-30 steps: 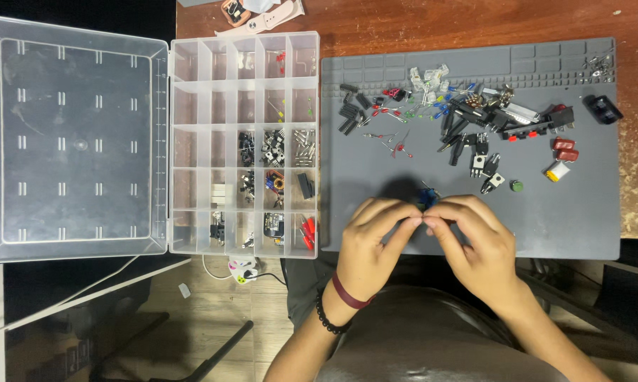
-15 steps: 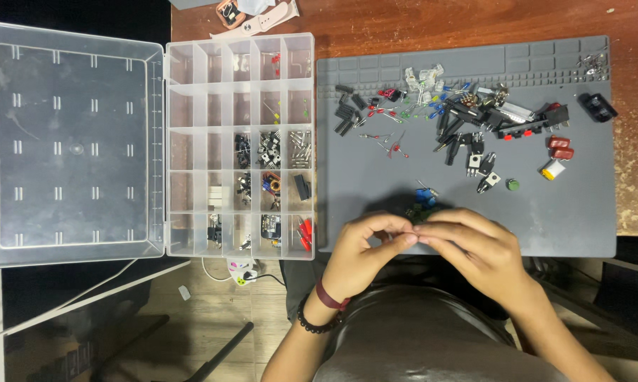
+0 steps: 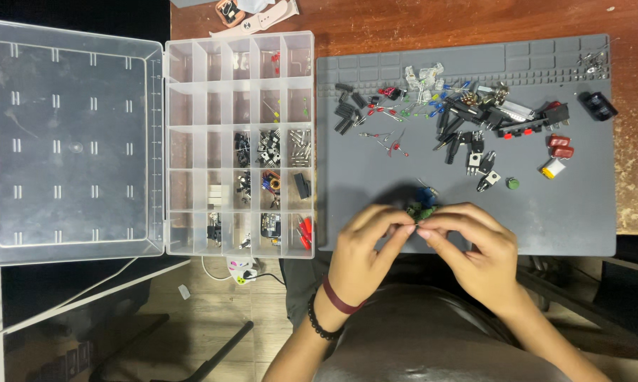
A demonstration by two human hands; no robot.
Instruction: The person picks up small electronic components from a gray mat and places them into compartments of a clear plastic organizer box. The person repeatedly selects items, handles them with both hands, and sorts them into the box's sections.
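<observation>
While our left hand (image 3: 367, 247) and right hand (image 3: 471, 247) meet fingertip to fingertip just below the frame's centre, both pinch a small green and blue electronic part (image 3: 421, 209) between them, fingers curled closed around it. It sits over the lower middle of the grey silicone work mat (image 3: 545, 212). A scatter of loose black, red and blue components (image 3: 460, 117) lies upper right; the clear plastic compartment box (image 3: 192, 148) stands open at left.

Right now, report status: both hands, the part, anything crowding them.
Left hand and right hand both pinch a small green and blue component over the grey mat. Loose parts lie farther back, apart. Open organiser box left, apart.
</observation>
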